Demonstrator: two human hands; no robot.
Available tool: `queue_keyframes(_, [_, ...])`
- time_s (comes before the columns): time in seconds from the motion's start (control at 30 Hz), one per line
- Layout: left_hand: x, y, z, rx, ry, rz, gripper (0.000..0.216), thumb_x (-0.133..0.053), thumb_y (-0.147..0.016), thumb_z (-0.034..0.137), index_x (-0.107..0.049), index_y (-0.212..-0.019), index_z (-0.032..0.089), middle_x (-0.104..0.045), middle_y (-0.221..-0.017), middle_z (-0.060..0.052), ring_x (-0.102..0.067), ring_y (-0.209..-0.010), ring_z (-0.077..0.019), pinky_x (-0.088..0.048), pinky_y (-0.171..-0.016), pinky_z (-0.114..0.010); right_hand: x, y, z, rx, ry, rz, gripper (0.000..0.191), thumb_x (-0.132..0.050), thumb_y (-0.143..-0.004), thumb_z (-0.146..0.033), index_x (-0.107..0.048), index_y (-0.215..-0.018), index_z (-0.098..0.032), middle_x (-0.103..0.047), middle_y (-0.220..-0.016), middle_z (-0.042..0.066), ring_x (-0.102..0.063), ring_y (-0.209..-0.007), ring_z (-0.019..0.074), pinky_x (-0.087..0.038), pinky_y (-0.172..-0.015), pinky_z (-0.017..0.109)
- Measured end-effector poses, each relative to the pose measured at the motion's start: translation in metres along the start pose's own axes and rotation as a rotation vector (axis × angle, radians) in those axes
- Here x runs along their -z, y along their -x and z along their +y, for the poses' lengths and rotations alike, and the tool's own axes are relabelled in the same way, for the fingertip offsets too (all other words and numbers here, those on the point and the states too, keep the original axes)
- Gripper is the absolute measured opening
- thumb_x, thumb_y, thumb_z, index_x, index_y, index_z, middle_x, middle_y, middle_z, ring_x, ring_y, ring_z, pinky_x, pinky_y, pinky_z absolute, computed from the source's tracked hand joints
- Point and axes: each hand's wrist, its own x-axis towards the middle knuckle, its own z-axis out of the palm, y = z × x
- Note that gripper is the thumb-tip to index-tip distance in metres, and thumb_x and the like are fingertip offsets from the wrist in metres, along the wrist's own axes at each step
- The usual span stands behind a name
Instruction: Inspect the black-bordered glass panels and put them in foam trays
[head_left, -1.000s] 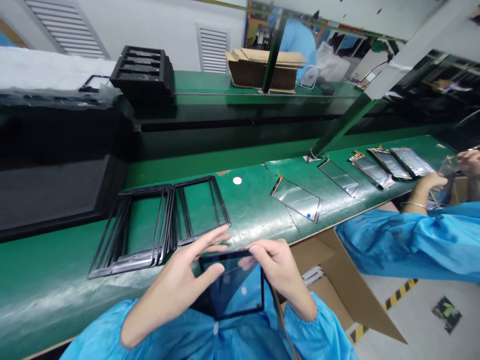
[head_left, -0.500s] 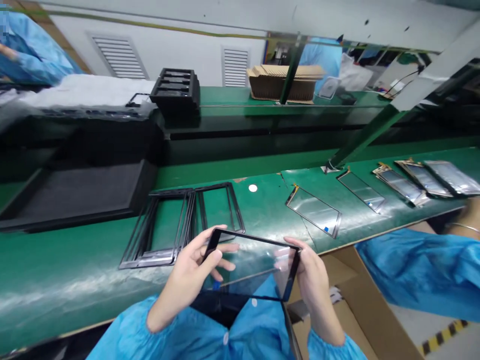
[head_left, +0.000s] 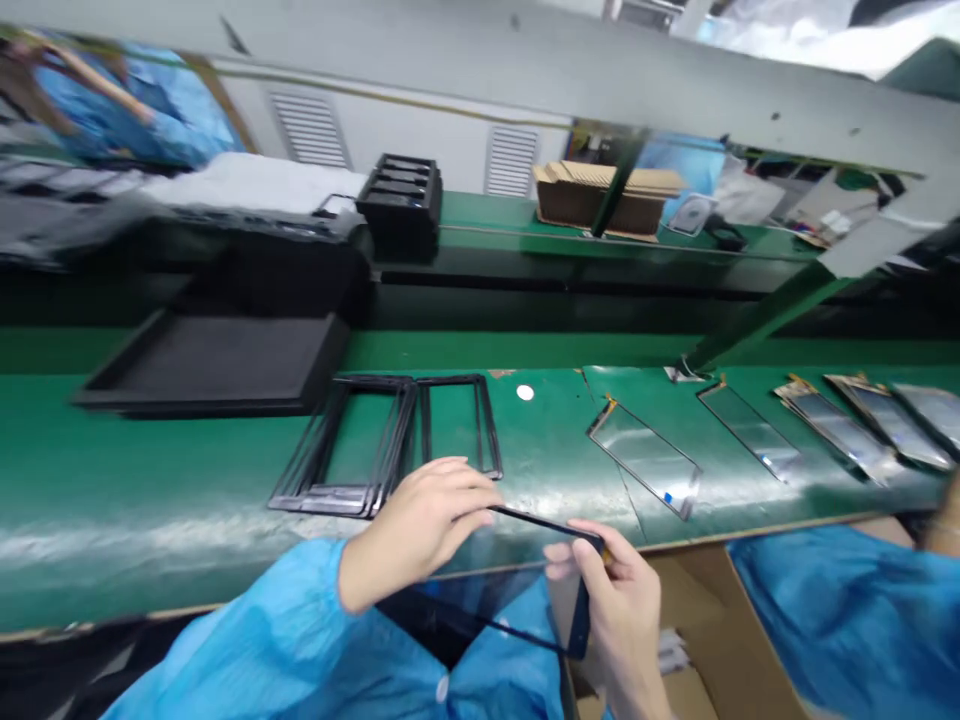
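A clear touchscreen glass panel with a black border (head_left: 580,612) is held tilted in front of my body, over the bench's near edge. My right hand (head_left: 619,600) grips its right end, thumb on the near face and fingers behind. My left hand (head_left: 427,520) is closed at the upper left edge, thumb and fingers together; it hides that corner. Just beyond my left hand lie a stack of thin black frames (head_left: 324,465) and another black frame (head_left: 491,445). A loose glass panel (head_left: 645,452) with a blue tab lies on the bench beyond my right hand.
Another glass panel (head_left: 750,432) and several stacked panels (head_left: 840,425) lie farther right. A black tray (head_left: 217,360) stands at left. An open cardboard box (head_left: 739,620) sits below the bench edge, beside a co-worker's blue sleeve (head_left: 847,600). A green post (head_left: 765,315) rises at right.
My left hand has moved from the panel's left end to its upper edge, fingers now closed together. The panel has tilted and sits lower. The view has shifted left and up.
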Motion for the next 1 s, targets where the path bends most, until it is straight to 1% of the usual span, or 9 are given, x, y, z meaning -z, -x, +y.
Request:
queue_keyframes(0.17, [0.020, 0.014, 0.003, 0.218, 0.025, 0.126, 0.049, -0.079, -0.092, 0.030, -0.073, -0.140, 0.025, -0.075, -0.140, -0.013, -0.069, -0.131, -0.0340, -0.050, -0.117, -0.053, -0.010, -0.016, -0.004, -0.029, -0.036, -0.107, 0.048, -0.088, -0.077, -0.063, -0.079, -0.097, -0.021, -0.082, -0.069, 0.009, -0.078, -0.054, 0.0274, -0.067, -0.055, 0.036])
queue_keyframes(0.33, [0.041, 0.041, 0.003, 0.362, 0.304, -0.022, 0.034, -0.071, -0.089, 0.018, -0.085, -0.119, 0.026, -0.086, -0.103, -0.005, -0.079, -0.082, -0.0205, -0.059, -0.072, -0.025, -0.048, -0.019, -0.008, 0.005, -0.028, -0.423, 0.045, -0.085, -0.082, -0.063, -0.081, -0.094, -0.020, -0.081, -0.068, 0.008, -0.076, -0.054, 0.0233, -0.064, -0.057, 0.032])
queue_keyframes(0.43, [0.040, 0.058, -0.001, 0.418, 0.496, -0.169, 0.056, -0.071, -0.084, 0.018, -0.076, -0.139, 0.027, -0.086, -0.096, -0.004, -0.076, -0.066, -0.0163, -0.055, -0.060, -0.021, -0.077, -0.014, -0.006, -0.046, -0.040, -0.667, 0.053, -0.085, -0.082, -0.066, -0.083, -0.104, -0.018, -0.081, -0.068, 0.009, -0.076, -0.053, 0.0230, -0.063, -0.056, 0.033])
queue_keyframes(0.5, [0.044, 0.071, -0.008, 0.482, 0.649, -0.171, 0.073, -0.070, -0.085, 0.018, -0.059, -0.157, 0.027, -0.085, -0.092, -0.004, -0.073, -0.060, -0.0148, -0.056, -0.059, -0.022, -0.084, -0.018, -0.005, -0.061, -0.093, -0.718, 0.065, -0.084, -0.083, -0.067, -0.078, -0.125, -0.019, -0.084, -0.078, 0.010, -0.080, -0.062, 0.0252, -0.065, -0.064, 0.036])
queue_keyframes(0.57, [0.059, 0.085, -0.023, 0.574, 0.733, 0.055, 0.081, -0.072, -0.088, 0.021, -0.047, -0.165, 0.025, -0.083, -0.087, -0.004, -0.072, -0.059, -0.0151, -0.056, -0.059, -0.024, -0.076, -0.031, -0.003, -0.026, -0.142, -0.627, 0.070, -0.079, -0.087, -0.068, -0.071, -0.140, -0.023, -0.087, -0.100, 0.014, -0.084, -0.084, 0.0293, -0.067, -0.077, 0.040])
queue_keyframes(0.63, [0.089, 0.098, -0.048, 0.650, 0.718, 0.481, 0.085, -0.076, -0.089, 0.024, -0.041, -0.166, 0.022, -0.079, -0.084, -0.003, -0.072, -0.060, -0.0157, -0.056, -0.059, -0.024, -0.053, -0.051, 0.001, 0.015, -0.150, -0.457, 0.063, -0.074, -0.091, -0.068, -0.072, -0.138, -0.026, -0.084, -0.119, 0.016, -0.082, -0.106, 0.0329, -0.067, -0.087, 0.043])
queue_keyframes(0.73, [0.146, 0.109, -0.102, 0.755, 0.589, 1.105, 0.090, -0.077, -0.082, 0.007, -0.041, -0.162, 0.022, -0.076, -0.089, -0.001, -0.074, -0.063, -0.0173, -0.058, -0.060, -0.025, -0.015, -0.078, 0.012, -0.020, -0.123, -0.241, 0.058, -0.084, -0.083, -0.064, -0.078, -0.124, -0.024, -0.084, -0.119, 0.016, -0.081, -0.109, 0.0349, -0.068, -0.089, 0.044])
queue_keyframes(0.87, [0.202, 0.101, -0.173, 0.878, 0.418, 1.342, 0.068, -0.062, -0.095, 0.002, -0.039, -0.157, 0.019, -0.072, -0.102, -0.004, -0.074, -0.070, -0.0133, -0.060, -0.065, -0.024, 0.005, -0.087, 0.028, -0.048, -0.110, -0.181, 0.058, -0.087, -0.077, -0.065, -0.081, -0.114, -0.021, -0.085, -0.114, 0.017, -0.083, -0.104, 0.0375, -0.070, -0.087, 0.045])
queue_keyframes(1.0, [0.214, 0.093, -0.200, 0.914, 0.177, 1.278, 0.032, -0.069, -0.104, 0.030, -0.064, -0.133, 0.016, -0.073, -0.117, -0.008, -0.074, -0.086, -0.0189, -0.065, -0.074, -0.035, 0.009, -0.084, 0.036, -0.031, -0.026, -0.191, 0.060, -0.086, -0.075, -0.069, -0.081, -0.111, -0.021, -0.084, -0.119, 0.016, -0.080, -0.110, 0.0389, -0.068, -0.092, 0.047])
